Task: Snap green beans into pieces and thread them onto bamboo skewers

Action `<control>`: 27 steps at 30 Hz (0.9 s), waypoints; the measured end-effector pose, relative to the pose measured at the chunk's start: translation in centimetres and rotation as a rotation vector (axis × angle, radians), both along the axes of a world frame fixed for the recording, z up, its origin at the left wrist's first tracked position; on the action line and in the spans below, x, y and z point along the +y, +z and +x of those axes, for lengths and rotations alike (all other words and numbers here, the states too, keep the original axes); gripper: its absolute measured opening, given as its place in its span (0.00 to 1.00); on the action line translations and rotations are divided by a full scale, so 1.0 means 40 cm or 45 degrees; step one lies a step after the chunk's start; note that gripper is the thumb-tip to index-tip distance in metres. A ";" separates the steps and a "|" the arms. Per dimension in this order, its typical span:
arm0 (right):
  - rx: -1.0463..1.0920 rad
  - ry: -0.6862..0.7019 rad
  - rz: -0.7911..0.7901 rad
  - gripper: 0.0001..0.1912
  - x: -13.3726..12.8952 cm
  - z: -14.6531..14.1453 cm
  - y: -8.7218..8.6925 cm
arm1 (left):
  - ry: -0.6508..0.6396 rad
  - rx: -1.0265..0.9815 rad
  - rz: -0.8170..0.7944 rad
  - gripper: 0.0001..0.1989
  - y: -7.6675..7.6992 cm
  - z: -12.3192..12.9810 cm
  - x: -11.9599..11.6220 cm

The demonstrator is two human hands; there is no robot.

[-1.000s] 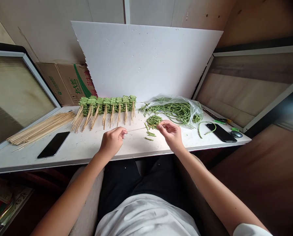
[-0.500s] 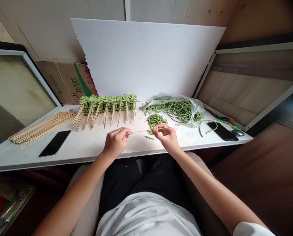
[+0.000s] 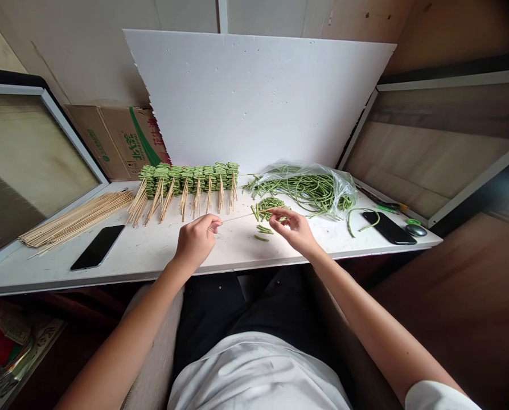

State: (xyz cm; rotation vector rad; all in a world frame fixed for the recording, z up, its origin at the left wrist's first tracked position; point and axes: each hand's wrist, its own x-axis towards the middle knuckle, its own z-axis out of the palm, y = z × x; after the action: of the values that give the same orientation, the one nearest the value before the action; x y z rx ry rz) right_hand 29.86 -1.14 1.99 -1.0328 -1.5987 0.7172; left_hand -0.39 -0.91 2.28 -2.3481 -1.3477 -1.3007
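A thin bamboo skewer [image 3: 237, 217] is pinched in my left hand [image 3: 198, 238], its shaft pointing right across the table toward my other hand. My right hand [image 3: 295, 230] hovers at the front of a pile of cut green bean pieces [image 3: 272, 203]. Its thumb and index finger are apart, and nothing shows clearly between them. The skewer's far end lies close to those fingertips; whether they touch cannot be made out. A few loose bean pieces [image 3: 262, 238] lie just below the pile.
Behind my left hand stands a row of skewered bean bundles [image 3: 190, 179]. Loose skewers [image 3: 79, 219] and a phone [image 3: 97, 248] are at left. Long beans in a plastic bag [image 3: 310, 188] lie at back right, with another phone [image 3: 389, 228] beyond. A white board [image 3: 258, 102] leans behind.
My right hand has shifted slightly, and its thumb and index finger have parted from the skewer. The left hand has moved a little left, still with the skewer. Bean pieces at the pile's front are rearranged.
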 end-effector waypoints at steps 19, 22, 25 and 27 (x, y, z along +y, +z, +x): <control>-0.782 -0.171 0.140 0.18 0.032 0.010 -0.085 | -0.010 -0.025 -0.084 0.11 -0.016 -0.002 0.016; -0.476 -0.111 -0.011 0.23 0.038 0.037 -0.044 | -0.019 -0.071 -0.113 0.11 -0.010 -0.002 0.014; -0.019 -0.081 -0.201 0.25 0.043 0.067 0.002 | -0.034 -0.117 -0.153 0.11 -0.003 -0.001 0.010; 0.258 -0.052 -0.253 0.25 0.041 0.078 0.026 | -0.042 -0.145 -0.169 0.11 0.000 0.001 0.007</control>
State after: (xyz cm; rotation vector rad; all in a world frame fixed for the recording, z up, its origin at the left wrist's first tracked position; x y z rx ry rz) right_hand 32.99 0.49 3.03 -1.0945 -1.3484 0.9365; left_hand -0.34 -0.62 2.29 -2.4252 -1.4776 -1.4159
